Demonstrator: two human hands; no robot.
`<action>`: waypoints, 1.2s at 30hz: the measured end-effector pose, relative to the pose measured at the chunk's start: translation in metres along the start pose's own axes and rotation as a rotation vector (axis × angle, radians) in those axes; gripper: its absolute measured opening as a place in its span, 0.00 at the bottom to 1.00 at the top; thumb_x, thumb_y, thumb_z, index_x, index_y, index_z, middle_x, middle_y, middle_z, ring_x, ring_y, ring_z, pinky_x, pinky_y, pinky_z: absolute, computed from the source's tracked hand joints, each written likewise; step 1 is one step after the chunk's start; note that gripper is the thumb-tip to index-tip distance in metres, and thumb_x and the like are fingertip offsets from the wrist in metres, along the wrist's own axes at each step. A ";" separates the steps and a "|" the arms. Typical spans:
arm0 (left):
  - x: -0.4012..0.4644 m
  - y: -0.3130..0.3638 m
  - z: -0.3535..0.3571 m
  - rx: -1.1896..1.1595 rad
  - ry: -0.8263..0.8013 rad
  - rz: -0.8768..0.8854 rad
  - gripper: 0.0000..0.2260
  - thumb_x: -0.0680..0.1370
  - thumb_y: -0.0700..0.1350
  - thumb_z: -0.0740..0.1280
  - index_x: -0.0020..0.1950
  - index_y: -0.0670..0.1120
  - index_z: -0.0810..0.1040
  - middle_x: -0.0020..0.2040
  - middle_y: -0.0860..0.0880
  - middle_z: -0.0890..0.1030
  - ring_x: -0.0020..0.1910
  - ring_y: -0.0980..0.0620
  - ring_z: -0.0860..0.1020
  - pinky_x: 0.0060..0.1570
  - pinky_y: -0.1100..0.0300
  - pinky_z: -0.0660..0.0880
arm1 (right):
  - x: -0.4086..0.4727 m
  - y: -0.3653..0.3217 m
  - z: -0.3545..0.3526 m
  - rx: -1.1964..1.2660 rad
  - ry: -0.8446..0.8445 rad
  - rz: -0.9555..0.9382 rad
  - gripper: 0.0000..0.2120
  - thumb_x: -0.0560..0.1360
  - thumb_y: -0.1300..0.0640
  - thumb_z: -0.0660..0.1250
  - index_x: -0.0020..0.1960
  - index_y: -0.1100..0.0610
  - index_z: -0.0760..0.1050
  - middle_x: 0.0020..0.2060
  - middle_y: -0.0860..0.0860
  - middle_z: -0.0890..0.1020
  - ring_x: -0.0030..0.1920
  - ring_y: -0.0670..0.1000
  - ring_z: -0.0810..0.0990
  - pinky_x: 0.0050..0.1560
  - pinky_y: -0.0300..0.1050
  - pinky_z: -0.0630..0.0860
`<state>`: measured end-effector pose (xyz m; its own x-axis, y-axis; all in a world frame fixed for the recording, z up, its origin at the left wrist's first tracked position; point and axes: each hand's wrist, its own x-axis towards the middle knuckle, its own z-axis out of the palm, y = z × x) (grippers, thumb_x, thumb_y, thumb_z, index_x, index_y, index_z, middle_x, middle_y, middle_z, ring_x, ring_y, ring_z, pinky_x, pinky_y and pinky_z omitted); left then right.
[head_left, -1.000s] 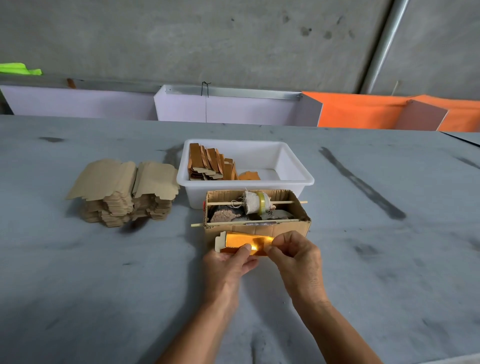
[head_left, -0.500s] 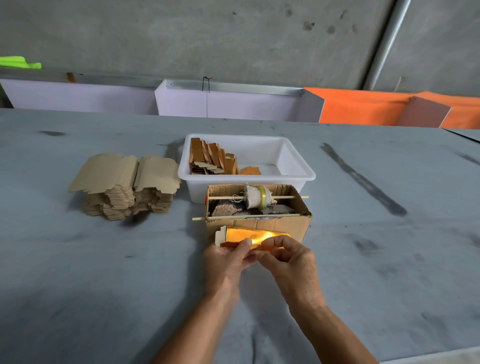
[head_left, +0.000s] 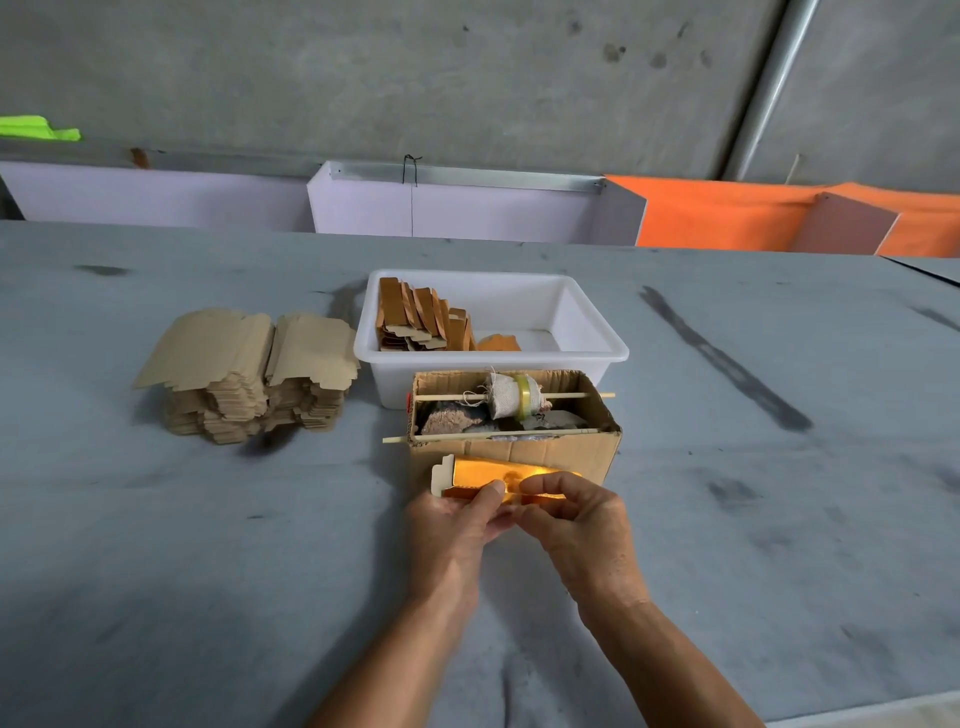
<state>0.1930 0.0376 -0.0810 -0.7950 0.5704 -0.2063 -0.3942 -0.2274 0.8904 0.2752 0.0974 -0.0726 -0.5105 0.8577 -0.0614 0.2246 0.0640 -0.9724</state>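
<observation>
A small gold-lined carton (head_left: 483, 475) is held just above the grey table, right in front of a brown cardboard box (head_left: 566, 452). My left hand (head_left: 452, 525) grips its left half, thumb on the near edge. My right hand (head_left: 582, 525) pinches its right half with curled fingers, hiding that end. The carton's shiny gold inside faces up and a pale flap sticks out at its left end.
The cardboard box carries two wooden sticks and a tape roll (head_left: 514, 397) wrapped in cloth. Behind it stands a white plastic tub (head_left: 597, 332) with folded cartons (head_left: 421, 317). A stack of flat brown carton blanks (head_left: 249, 374) lies at left. Purple and orange panels line the table's far edge.
The carton has been opened out and tilted, so more of its gold inside shows. Both hands stayed in place and shifted their fingers along it.
</observation>
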 end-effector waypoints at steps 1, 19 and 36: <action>0.000 0.000 0.000 0.000 0.002 -0.002 0.06 0.74 0.30 0.66 0.39 0.36 0.78 0.29 0.46 0.82 0.27 0.51 0.81 0.29 0.63 0.78 | 0.000 0.000 0.000 0.002 -0.002 0.000 0.10 0.69 0.64 0.74 0.40 0.50 0.80 0.30 0.50 0.84 0.28 0.41 0.79 0.27 0.31 0.70; 0.000 0.000 0.002 0.011 0.007 -0.014 0.07 0.74 0.29 0.66 0.37 0.36 0.78 0.27 0.46 0.81 0.27 0.50 0.81 0.28 0.63 0.77 | 0.004 0.003 0.001 -0.052 0.021 0.020 0.11 0.68 0.63 0.74 0.40 0.48 0.80 0.31 0.46 0.83 0.30 0.40 0.80 0.28 0.30 0.71; 0.001 0.001 0.001 -0.027 0.019 -0.088 0.06 0.75 0.30 0.66 0.39 0.36 0.78 0.32 0.42 0.81 0.31 0.48 0.82 0.32 0.60 0.80 | 0.006 0.002 0.001 -0.233 0.036 -0.050 0.11 0.70 0.61 0.73 0.50 0.51 0.84 0.40 0.46 0.84 0.41 0.42 0.81 0.43 0.38 0.79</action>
<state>0.1921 0.0390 -0.0803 -0.7652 0.5742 -0.2913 -0.4751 -0.1981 0.8574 0.2714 0.1023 -0.0754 -0.4969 0.8678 -0.0024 0.3877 0.2195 -0.8953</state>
